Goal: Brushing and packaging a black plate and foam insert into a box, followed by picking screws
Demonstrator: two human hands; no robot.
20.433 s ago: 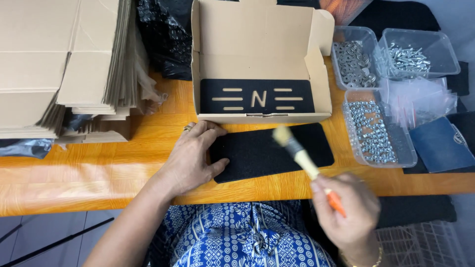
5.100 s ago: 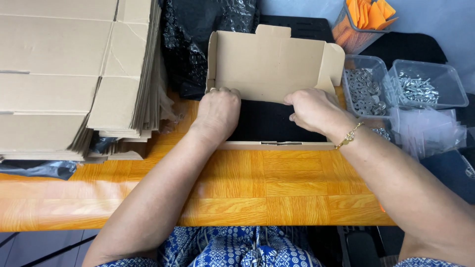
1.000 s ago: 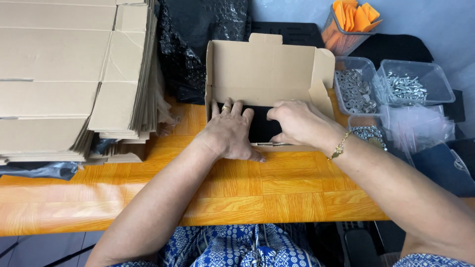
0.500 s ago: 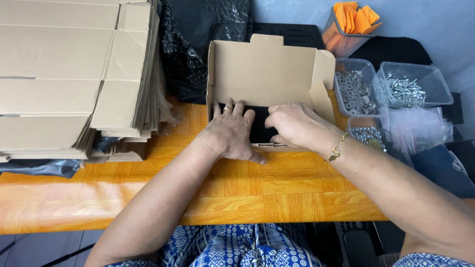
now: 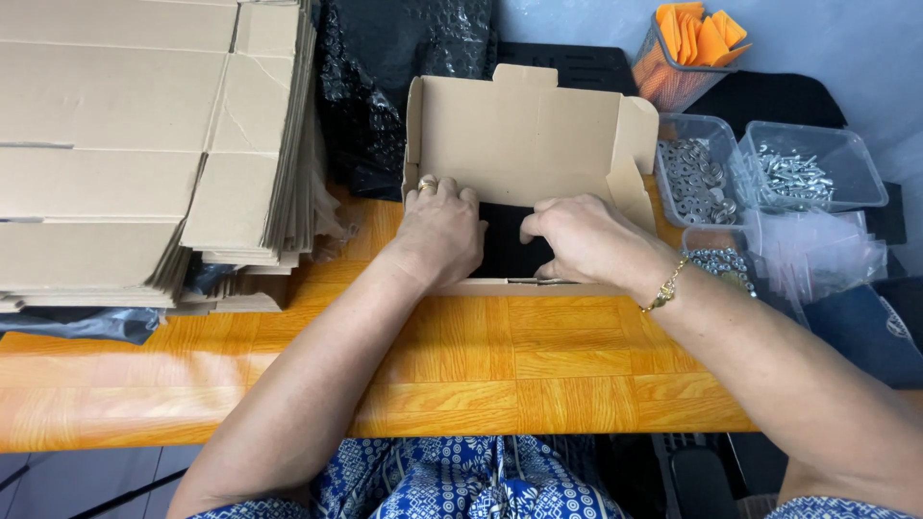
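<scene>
Just above the middle of the head view, an open brown corrugated cardboard box (image 5: 524, 144) stands on the orange wood-grain table (image 5: 538, 375) with its lid flap raised. A flat black insert panel (image 5: 505, 245) lies in its bottom, partly covered by both hands. The panel looks light and thin, probably a little flexible, and not fragile; its edges seem the best place to take it, with flat fingers to press it level. The box looks light and stiff, though its walls would likely bend if squeezed.

Left hand (image 5: 440, 234), ring on one finger, lies palm down with fingers loosely together on the panel's left part. Right hand (image 5: 585, 240) curls, fingertips pinching or pressing the panel's right edge; a real grip cannot be told.
</scene>
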